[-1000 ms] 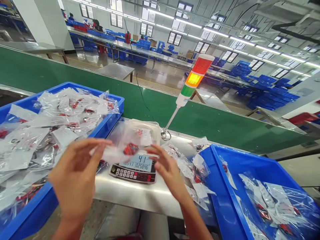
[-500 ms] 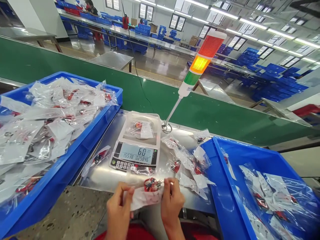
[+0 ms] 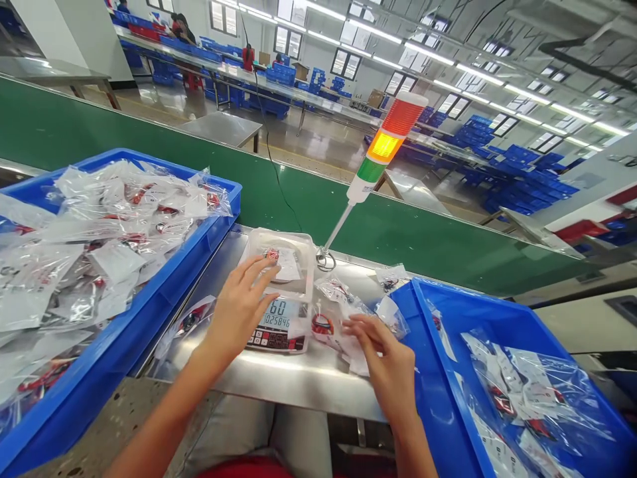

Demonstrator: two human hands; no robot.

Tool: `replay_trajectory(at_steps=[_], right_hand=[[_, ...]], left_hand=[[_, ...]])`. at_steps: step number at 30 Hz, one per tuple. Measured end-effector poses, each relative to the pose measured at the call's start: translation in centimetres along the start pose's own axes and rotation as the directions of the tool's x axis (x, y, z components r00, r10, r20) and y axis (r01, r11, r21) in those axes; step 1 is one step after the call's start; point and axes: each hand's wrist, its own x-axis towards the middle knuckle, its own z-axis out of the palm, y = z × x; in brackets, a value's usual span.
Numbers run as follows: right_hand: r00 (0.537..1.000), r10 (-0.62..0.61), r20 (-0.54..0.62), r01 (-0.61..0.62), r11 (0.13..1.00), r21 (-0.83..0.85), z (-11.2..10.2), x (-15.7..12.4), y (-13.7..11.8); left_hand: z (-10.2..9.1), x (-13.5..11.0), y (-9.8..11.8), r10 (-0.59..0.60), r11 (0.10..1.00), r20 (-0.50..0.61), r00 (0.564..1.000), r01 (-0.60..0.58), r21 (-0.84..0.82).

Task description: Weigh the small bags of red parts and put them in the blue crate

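My left hand [image 3: 243,299] reaches over the digital scale [image 3: 309,285], its fingers apart and nothing in them. Its fingertips are beside a clear plastic bag [image 3: 287,265] with a white slip and red parts, lying on the weighing pan. The hand hides part of the display, which reads 60 at the top. Right of the scale, my right hand [image 3: 385,355] pinches the edge of another clear bag holding a red wire coil [image 3: 322,324]. Several similar bags [image 3: 338,289] lie around that hand, some partly covered by it.
A blue bin [image 3: 199,249] heaped with bagged parts stands at the left. Another blue bin [image 3: 440,392] with fewer bags is at the right. Behind the scale rises a signal tower light [image 3: 385,146], lit amber, before a green barrier [image 3: 199,166]. A loose bag [image 3: 192,318] lies left of the scale.
Both hands have moved forward and apart. My left hand has let go of the bag with red wires and gone over the scale; my right has moved to the bags beside it.
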Motion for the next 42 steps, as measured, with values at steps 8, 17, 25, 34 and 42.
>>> replay_trajectory(at_steps=[8, 17, 25, 34, 42], right_hand=[[0.958, -0.186, -0.217, 0.219, 0.965, 0.141, 2.0, 7.9, -4.7], [0.952, -0.217, 0.215, 0.105, 0.893, 0.437, 10.8, 15.8, -3.6], [0.949, -0.250, 0.191, 0.183, 0.933, 0.311, 9.5, 12.3, -4.0], [0.904, -0.135, 0.407, -0.103, 0.853, 0.511, 7.0, 8.9, -7.3], [0.996, 0.031, -0.083, 0.015, 0.865, 0.501, 2.7, 9.5, -2.7]], left_hand=[[2.9, 5.3, -2.7, -0.184, 0.980, 0.096, 0.978, 0.190, -0.059], [-6.4, 7.0, -5.8, -0.616, 0.776, -0.480, 0.624, 0.585, -0.234], [-8.3, 4.0, -2.6, -0.683, 0.709, -0.366, 0.632, 0.454, -0.539], [-4.7, 7.1, 1.3, -0.624, 0.499, 0.015, 0.781, 0.413, -0.762], [-2.3, 8.4, -1.4, -0.531, 0.627, -0.012, 0.847, 0.383, -0.678]])
